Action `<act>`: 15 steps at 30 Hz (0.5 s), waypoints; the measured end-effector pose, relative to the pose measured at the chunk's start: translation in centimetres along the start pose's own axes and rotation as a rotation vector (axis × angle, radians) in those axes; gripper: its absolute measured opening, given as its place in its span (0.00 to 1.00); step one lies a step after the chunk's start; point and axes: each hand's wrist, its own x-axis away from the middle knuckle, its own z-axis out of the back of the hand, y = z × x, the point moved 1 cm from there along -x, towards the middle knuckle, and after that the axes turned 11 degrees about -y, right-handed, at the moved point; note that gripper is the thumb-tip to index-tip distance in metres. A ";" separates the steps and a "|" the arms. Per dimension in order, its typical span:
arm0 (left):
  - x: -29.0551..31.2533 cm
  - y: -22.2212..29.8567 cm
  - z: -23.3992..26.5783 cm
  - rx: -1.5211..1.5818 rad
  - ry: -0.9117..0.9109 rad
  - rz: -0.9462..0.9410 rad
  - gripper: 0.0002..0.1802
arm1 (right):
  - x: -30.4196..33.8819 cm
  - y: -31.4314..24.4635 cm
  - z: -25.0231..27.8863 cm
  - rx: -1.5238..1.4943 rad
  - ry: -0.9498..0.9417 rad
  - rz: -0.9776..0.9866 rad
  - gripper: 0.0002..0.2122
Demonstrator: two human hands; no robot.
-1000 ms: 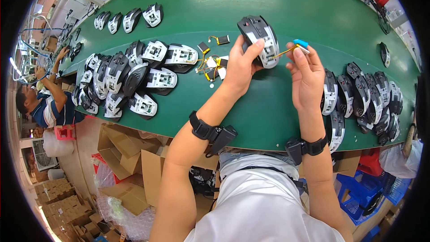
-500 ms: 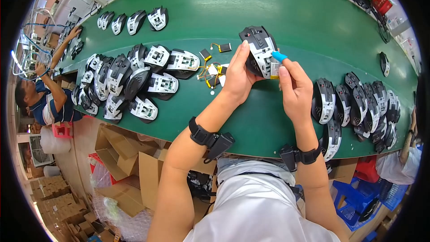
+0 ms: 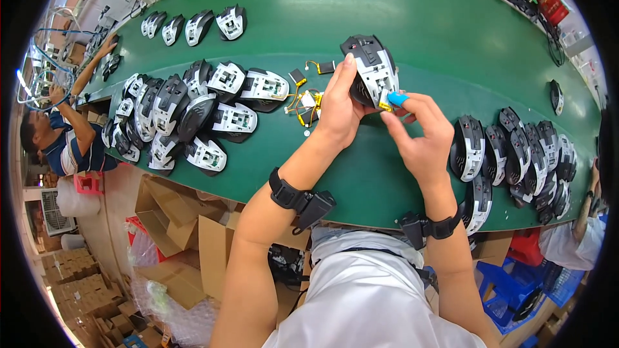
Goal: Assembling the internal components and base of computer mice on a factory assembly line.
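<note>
My left hand [image 3: 338, 109] is closed around a black and white computer mouse [image 3: 369, 58], which is tilted with its underside facing up. At the mouse's near end sits a small battery [image 3: 385, 101] with yellow tape. My right hand [image 3: 422, 132] has a blue finger cot [image 3: 397, 98] on its index finger, which presses on the battery, with the thumb just below its edge. The fingertips partly hide the battery. Left of my left hand, loose batteries [image 3: 325, 67] with thin wires lie in a small cluster on the green table [image 3: 335, 13].
Several mice [image 3: 171, 106] crowd the table's left, with a row of them [image 3: 198, 28] behind. Another group [image 3: 474, 148] stands to the right. Open cardboard boxes [image 3: 216, 251] are below the front edge. A person [image 3: 68, 135] works at far left, another [image 3: 574, 241] at far right.
My right index finger has come down over the battery, and the thumb has shifted down and left to its edge. The mouse has moved slightly left in my left hand.
</note>
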 end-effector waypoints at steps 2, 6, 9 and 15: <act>0.1 0.2 -0.2 -0.030 0.015 0.017 0.30 | -0.3 0.3 0.3 -0.033 0.023 0.040 0.10; 0.0 0.2 -0.2 0.034 -0.010 -0.034 0.24 | 0.0 0.0 0.5 0.064 0.050 0.139 0.08; 0.0 0.4 -0.1 0.000 -0.025 -0.070 0.23 | 0.0 -0.1 0.2 0.098 0.042 0.182 0.08; 0.1 0.6 0.0 -0.008 0.004 -0.091 0.20 | 0.3 -0.5 0.1 0.156 0.051 0.258 0.09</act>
